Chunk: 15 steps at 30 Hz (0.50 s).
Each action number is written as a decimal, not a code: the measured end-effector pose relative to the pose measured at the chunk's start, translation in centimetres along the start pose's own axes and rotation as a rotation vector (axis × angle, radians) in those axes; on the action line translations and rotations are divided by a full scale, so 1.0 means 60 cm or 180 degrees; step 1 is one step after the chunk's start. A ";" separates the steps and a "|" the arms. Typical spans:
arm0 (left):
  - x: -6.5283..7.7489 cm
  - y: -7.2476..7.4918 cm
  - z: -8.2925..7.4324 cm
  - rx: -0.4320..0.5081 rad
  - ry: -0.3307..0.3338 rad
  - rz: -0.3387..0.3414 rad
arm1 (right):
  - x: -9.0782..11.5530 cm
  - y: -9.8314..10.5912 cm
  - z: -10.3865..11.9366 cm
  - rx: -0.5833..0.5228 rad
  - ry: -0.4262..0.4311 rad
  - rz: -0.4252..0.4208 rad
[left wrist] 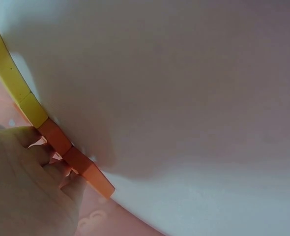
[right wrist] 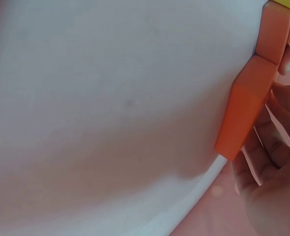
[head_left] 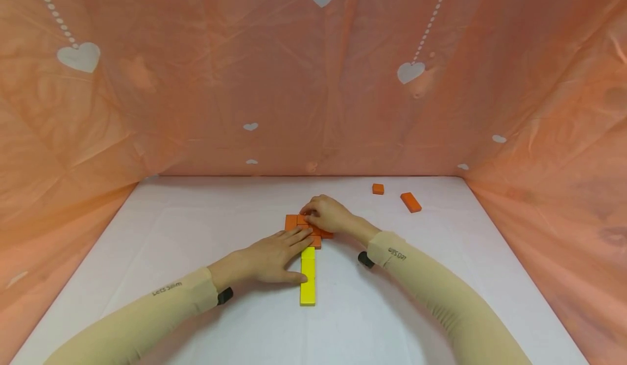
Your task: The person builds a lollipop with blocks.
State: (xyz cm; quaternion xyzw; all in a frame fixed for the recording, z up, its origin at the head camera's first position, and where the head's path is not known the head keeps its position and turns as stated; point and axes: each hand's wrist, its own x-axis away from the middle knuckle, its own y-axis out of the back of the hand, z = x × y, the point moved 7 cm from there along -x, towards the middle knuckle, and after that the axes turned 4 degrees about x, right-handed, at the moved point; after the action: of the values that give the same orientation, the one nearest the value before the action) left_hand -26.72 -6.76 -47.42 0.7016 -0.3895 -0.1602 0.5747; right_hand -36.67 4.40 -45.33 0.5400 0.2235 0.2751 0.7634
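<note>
Several orange blocks [head_left: 291,222] lie close together on the white table, with a row of yellow blocks [head_left: 307,291] running from them towards me. My left hand [head_left: 274,256] lies across the left side, its fingers extended and touching the orange blocks while the thumb rests on the yellow row. From the back right, my right hand [head_left: 331,215] reaches over the cluster and pinches an orange block [head_left: 302,220] at its far edge between curled fingers and thumb. Both hands cover part of the cluster. In the right wrist view, fingers are beside a slanted orange block [right wrist: 241,108].
A small orange block [head_left: 378,189] and a longer orange block [head_left: 411,202] lie apart at the back right of the table [head_left: 171,218]. A peach curtain [head_left: 313,109] with white hearts hangs behind and along both sides.
</note>
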 end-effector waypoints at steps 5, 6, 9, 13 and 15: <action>0.000 0.001 -0.001 0.0033 -0.0004 -0.0010 | 0.001 0.000 0.002 0.0026 0.0060 -0.0017; 0.000 0.001 -0.001 0.0037 -0.0009 -0.0012 | 0.001 0.001 0.003 0.0027 0.0064 -0.0016; 0.000 0.000 0.000 0.0038 -0.0023 -0.0017 | 0.002 0.001 0.004 0.0036 0.0071 -0.0021; 0.000 -0.001 0.001 0.0026 -0.0029 -0.0024 | 0.001 0.001 0.004 0.0047 0.0075 -0.0027; 0.001 -0.001 0.001 0.0018 -0.0027 -0.0025 | 0.000 0.000 0.003 0.0039 0.0052 -0.0020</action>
State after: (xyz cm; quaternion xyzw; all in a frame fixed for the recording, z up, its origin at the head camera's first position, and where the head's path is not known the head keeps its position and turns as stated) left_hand -26.72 -6.83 -47.50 0.7041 -0.3896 -0.1644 0.5704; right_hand -36.55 4.30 -45.25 0.5416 0.2331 0.2758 0.7591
